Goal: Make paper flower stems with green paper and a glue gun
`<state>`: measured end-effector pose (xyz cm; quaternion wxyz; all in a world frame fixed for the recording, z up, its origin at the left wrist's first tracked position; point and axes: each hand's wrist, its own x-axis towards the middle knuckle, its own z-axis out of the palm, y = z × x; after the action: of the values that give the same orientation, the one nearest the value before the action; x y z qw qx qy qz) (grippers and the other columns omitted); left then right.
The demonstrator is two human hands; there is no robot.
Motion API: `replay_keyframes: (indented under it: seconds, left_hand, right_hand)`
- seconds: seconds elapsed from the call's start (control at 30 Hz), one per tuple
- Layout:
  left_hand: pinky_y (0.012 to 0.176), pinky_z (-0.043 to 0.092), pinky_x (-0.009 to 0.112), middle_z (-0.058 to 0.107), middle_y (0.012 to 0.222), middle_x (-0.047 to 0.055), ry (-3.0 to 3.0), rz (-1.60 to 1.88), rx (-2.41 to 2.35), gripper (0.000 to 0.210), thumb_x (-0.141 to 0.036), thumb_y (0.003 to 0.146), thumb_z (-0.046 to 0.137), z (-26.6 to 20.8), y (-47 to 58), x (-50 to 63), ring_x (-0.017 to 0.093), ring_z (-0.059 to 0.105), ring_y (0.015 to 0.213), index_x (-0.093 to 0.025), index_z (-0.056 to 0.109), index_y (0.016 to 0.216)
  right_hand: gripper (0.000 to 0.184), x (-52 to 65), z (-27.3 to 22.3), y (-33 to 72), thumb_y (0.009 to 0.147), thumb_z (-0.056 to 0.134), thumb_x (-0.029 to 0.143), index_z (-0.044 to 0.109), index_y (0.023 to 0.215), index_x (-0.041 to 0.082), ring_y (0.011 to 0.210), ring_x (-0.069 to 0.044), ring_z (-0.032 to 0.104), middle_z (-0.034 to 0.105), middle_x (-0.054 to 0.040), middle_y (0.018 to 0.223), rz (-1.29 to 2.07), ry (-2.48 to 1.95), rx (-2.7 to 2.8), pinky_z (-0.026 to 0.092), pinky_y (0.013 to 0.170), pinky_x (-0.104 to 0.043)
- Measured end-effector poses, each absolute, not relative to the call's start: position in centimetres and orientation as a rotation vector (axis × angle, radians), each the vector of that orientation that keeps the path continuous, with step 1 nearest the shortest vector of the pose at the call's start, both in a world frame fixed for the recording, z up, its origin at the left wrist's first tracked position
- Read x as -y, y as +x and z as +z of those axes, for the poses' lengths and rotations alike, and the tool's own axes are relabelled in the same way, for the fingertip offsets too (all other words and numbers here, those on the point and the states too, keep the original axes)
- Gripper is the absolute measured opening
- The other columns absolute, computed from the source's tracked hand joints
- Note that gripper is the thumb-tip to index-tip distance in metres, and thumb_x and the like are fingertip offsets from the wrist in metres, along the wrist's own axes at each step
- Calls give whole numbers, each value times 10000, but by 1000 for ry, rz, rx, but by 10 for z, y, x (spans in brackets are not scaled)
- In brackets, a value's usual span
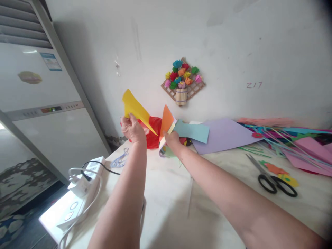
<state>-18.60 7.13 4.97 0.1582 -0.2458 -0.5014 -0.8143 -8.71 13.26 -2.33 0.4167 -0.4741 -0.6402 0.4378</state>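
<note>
My left hand [132, 129] is closed on a yellow sheet of paper [137, 110], lifted above the far left part of the table. Further right, my right hand [171, 139] grips several coloured sheets, with an orange sheet of paper [166, 119] standing up at the front. Behind both hands lies a shiny red bag [153, 133], partly covered by them. A light blue piece of paper [193, 131] sticks out just right of my right hand, over a large lilac sheet [223, 135].
Black-handled scissors [271, 180] lie at the right beside orange and yellow paper cutouts [280, 171]. Pink paper [308, 155] and thin paper strips fill the back right. A white power strip [80, 193] with cables sits at the left edge. A paper-flower decoration [181, 83] hangs on the wall.
</note>
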Motion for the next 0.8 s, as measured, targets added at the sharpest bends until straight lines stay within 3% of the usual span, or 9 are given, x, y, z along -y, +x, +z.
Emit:
replay_keyframes:
  seconds: [0.1,0.2,0.3,0.43,0.5,0.6,0.67,0.8]
  left_hand:
    - [689,395,197,454,647,-39,-744,-2396,1140,196,-374,768,437,85,-173,-45,74,494,672,-187,440,709]
    - [687,398,175,479,712,-35,-834,-2454,1003,187,-391,765,439,109,-159,-23,61,509,700,-204,435,761]
    - [662,411,189,481,722,-33,-903,-2652,1014,176,-377,769,418,118,-147,-12,58,531,667,-211,428,827]
    - [696,430,246,519,775,-16,-1029,-2926,1177,281,-419,775,362,109,-133,-12,92,591,728,-238,396,988]
    - [732,427,269,547,829,-3,-1091,-3014,1194,328,-434,769,362,102,-124,-13,118,607,792,-256,368,1044]
    - [768,420,299,582,892,19,-1102,-3141,1190,340,-414,758,372,90,-106,-11,152,609,859,-252,354,1056]
    - [779,415,305,599,917,38,-1111,-3202,1242,294,-394,758,350,82,-91,-7,162,605,881,-232,378,1002]
    - [772,422,338,629,935,68,-1211,-3371,1288,160,-319,725,337,64,-61,5,199,606,883,-198,418,790]
  right_hand:
    - [516,-116,-11,-96,605,651,396,542,1023,114,557,-156,602,630,-144,933,1428,-852,1751,460,427,-235]
    - [659,-102,-3,-98,573,683,379,450,1151,163,606,-134,605,482,-160,1202,1597,-658,1764,470,437,-228]
    - [543,-92,-1,-91,725,492,482,440,1131,124,610,-141,611,512,-185,1153,1790,-636,1581,480,471,-255]
    - [629,-85,5,-64,806,126,568,428,1065,80,666,-191,628,607,-197,965,2109,-447,1264,490,524,-320]
    - [630,-82,10,-42,805,96,561,455,1009,86,699,-203,630,627,-190,919,2091,-356,1206,488,533,-317]
    - [479,-80,15,-3,824,178,438,501,945,106,701,-196,629,633,-171,939,1996,-302,1155,482,519,-287]
    - [333,-79,16,25,802,265,311,515,936,136,709,-177,629,620,-124,1012,1897,-298,1109,483,524,-265]
    - [258,-76,17,76,747,378,231,538,940,169,764,-165,622,613,-72,1042,1705,-366,1127,492,582,-266]
